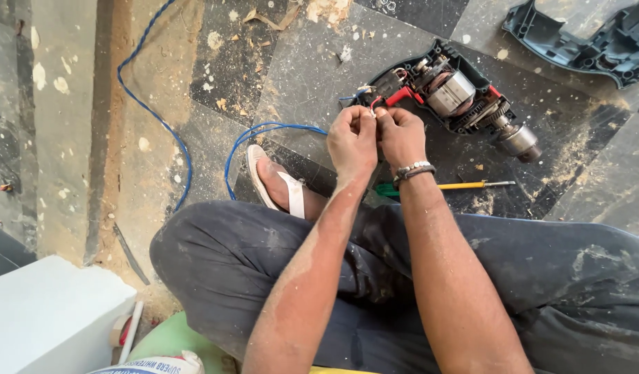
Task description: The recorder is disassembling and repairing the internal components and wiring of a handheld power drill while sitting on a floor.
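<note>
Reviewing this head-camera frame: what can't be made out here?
- Wire ends at the opened drill: too small, covered by the fingers of the left hand and right hand; each grip unclear.
- Screwdriver: handle end hidden behind the right wrist.
- Loose housing half: cut off by the top and right edges.
- Blue cable: far end runs out of the top edge.

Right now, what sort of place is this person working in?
Likely a makeshift repair spot on a dusty stone floor: an opened power drill, its removed cover, and a screwdriver lie on the ground.
</note>
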